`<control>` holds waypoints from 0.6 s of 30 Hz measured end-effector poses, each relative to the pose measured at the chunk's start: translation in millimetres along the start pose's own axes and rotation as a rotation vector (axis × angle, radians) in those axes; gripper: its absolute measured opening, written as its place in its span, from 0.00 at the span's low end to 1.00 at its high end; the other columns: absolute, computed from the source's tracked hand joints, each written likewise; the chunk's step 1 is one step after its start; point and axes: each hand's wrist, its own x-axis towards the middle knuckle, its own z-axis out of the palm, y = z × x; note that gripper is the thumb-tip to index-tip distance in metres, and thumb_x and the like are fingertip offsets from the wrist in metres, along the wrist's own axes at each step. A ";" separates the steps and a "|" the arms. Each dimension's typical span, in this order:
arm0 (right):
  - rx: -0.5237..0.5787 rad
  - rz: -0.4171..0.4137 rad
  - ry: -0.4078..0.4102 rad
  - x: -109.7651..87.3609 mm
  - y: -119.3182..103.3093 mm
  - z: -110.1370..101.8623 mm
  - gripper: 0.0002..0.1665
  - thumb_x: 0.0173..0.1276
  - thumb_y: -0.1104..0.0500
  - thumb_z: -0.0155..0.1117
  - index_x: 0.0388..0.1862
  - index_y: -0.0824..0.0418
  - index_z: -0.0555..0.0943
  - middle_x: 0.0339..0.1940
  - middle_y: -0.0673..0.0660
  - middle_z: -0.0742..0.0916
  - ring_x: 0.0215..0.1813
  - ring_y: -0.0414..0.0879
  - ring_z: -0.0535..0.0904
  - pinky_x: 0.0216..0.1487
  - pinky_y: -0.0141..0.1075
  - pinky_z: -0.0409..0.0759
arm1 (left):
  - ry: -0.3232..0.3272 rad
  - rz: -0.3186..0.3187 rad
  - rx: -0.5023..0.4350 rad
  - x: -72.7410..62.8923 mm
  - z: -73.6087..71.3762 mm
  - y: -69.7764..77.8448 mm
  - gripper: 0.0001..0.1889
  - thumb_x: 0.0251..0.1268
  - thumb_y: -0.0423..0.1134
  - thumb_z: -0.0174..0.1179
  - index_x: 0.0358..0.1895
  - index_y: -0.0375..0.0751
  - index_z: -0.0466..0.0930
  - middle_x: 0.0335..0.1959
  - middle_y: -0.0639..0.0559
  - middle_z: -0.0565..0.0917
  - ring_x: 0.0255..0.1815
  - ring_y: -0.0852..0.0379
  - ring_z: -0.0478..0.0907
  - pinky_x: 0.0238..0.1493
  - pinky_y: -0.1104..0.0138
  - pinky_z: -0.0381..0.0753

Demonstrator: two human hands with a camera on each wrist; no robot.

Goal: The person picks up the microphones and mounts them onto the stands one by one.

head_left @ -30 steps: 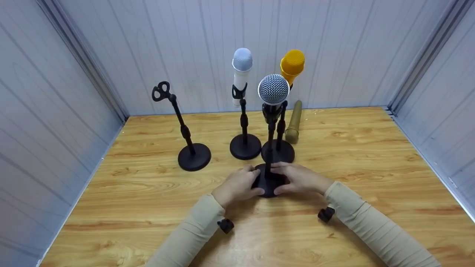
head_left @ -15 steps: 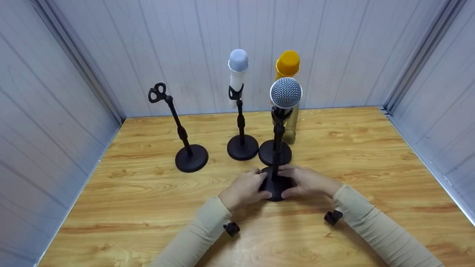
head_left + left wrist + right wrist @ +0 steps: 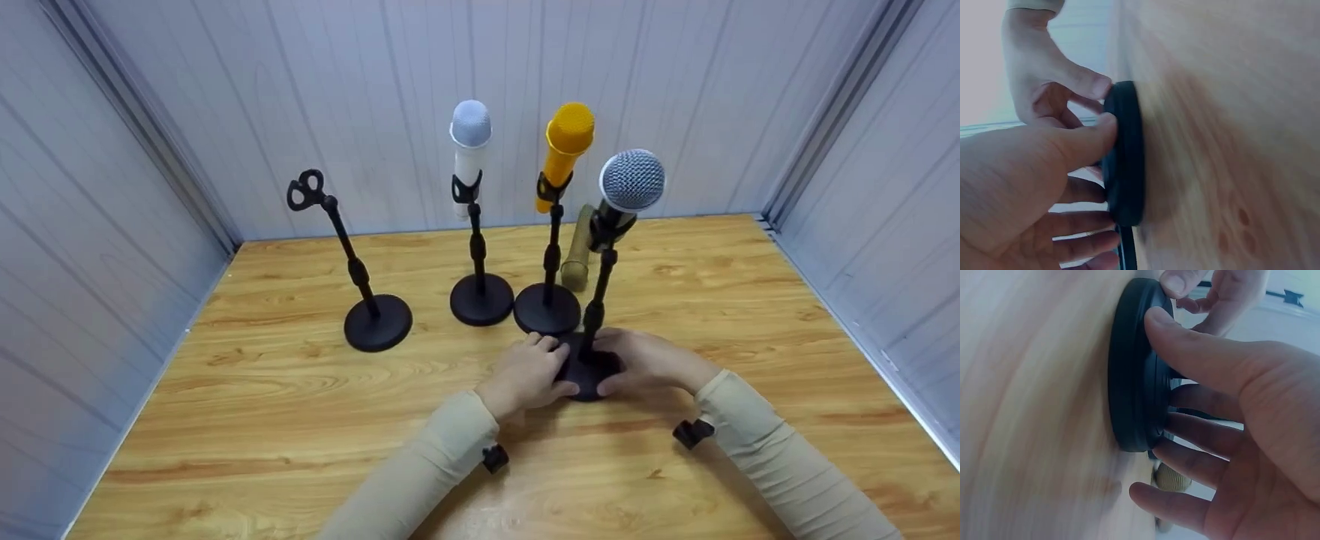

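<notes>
In the head view a black microphone stand (image 3: 594, 315) carries a microphone with a silver mesh head (image 3: 632, 181). My left hand (image 3: 527, 377) grips the left side of its round base, and my right hand (image 3: 651, 365) holds the right side. Both wrist views show a thumb lying on top of the black base (image 3: 1129, 152), with the other fingers at its side. The base looks flat on the wood or just above it; I cannot tell which. Right behind it stands a second stand (image 3: 551, 259) bearing a yellow microphone (image 3: 570, 135).
Left of the yellow one, a stand (image 3: 478, 247) holds a white microphone (image 3: 471, 131). Farther left is a stand with a bare clip (image 3: 306, 190). A brownish-gold microphone (image 3: 577, 251) lies on the wooden table (image 3: 262, 420) at the back. Panel walls enclose three sides.
Both hands have moved the stand with the silver-headed microphone to the right, so it no longer covers the yellow microphone. The view has shifted slightly.
</notes>
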 end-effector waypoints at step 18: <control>-0.076 0.330 -0.050 -26.9 40.4 -29.7 0.39 0.69 0.52 0.72 0.68 0.77 0.72 0.70 0.75 0.72 0.68 0.72 0.70 0.69 0.61 0.66 | -0.116 -0.143 0.080 78.0 7.9 33.6 0.33 0.75 0.68 0.42 0.72 0.54 0.68 0.72 0.53 0.71 0.73 0.49 0.64 0.70 0.51 0.63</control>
